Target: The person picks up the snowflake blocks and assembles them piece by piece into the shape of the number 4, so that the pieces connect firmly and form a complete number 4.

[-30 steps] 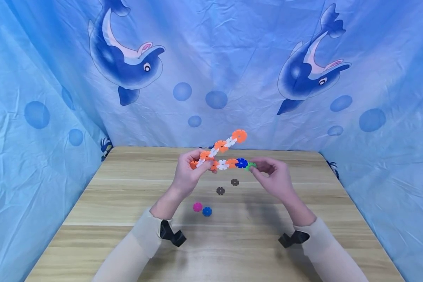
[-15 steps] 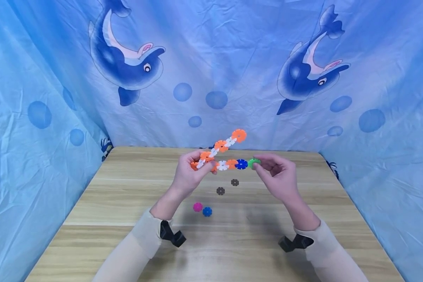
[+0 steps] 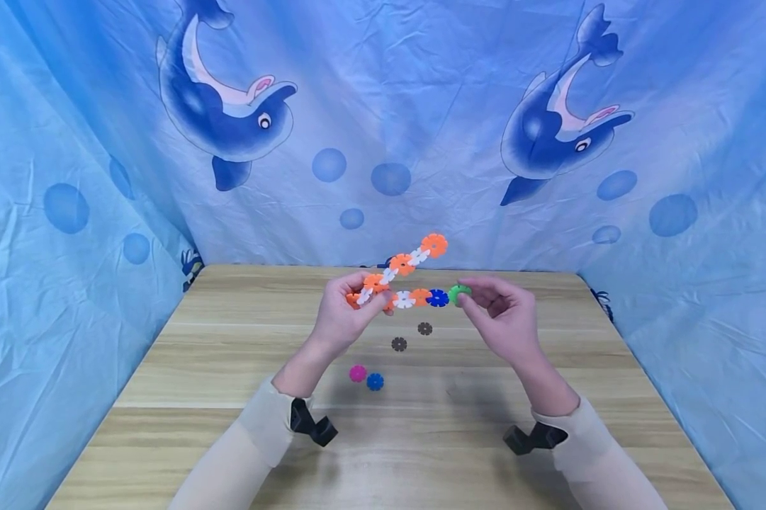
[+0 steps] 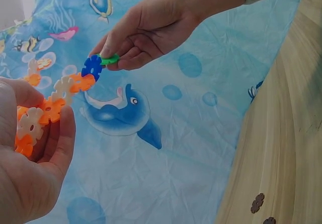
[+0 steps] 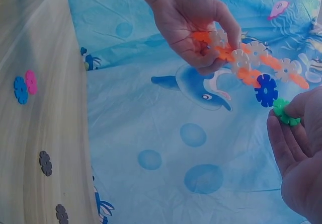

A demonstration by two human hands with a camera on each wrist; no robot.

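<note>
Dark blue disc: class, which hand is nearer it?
The right hand, pinching the green disc beside the dark blue disc; the left hand grips the chain farther away.

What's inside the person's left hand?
The left hand grips a bent chain; orange and white discs show there. Parts covered by its fingers and thumb can't be seen.

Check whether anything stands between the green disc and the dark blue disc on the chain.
Nothing visible does. The green disc, pinched by the right hand, sits right beside the dark blue disc on the chain that the left hand grips. Whether the two discs interlock is unclear.
</note>
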